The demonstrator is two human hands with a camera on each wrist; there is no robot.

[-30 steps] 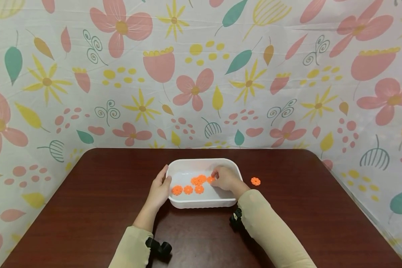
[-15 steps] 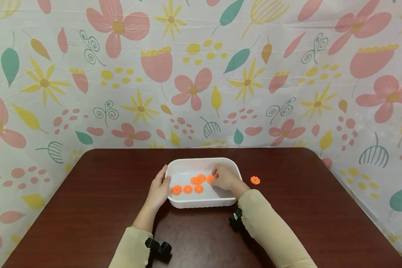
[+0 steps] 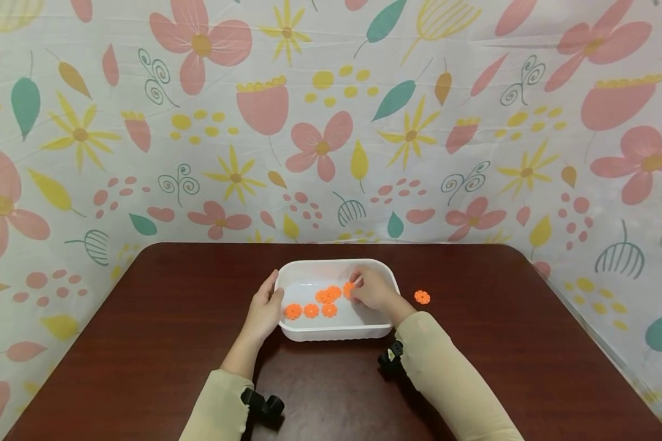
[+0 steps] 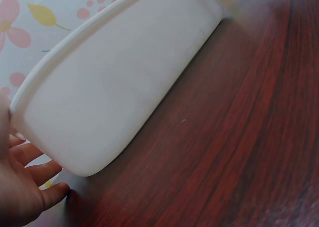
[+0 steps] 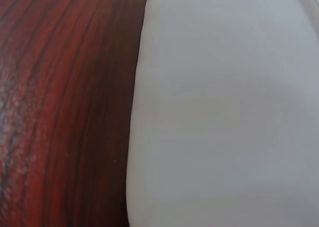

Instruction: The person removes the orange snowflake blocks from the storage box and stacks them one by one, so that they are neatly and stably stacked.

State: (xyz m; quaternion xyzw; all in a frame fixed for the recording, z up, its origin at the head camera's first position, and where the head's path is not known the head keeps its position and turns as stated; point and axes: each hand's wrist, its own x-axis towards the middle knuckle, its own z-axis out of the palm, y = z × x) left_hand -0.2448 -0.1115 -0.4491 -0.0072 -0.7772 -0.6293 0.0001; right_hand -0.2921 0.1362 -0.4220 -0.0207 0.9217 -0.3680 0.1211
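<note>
A white rectangular plastic tray sits on the table, with several orange flower-shaped discs lying inside. My left hand holds the tray at its left end, thumb at the rim and fingers along the outer wall. The left wrist view shows these fingers against the tray's end. Inside the tray's right half, my right hand pinches one orange flower-shaped disc, partly covered by the fingertips. The right wrist view has only the tray wall and tabletop, without the hand.
One more orange flower-shaped disc lies on the dark red-brown wooden table, right of the tray. A white flower-patterned cloth hangs behind the table's far edge. Black wrist devices sit at both sleeves.
The disc at my right fingertips has risen slightly and stands more tilted. The left hand, the tray and the other discs keep their places.
</note>
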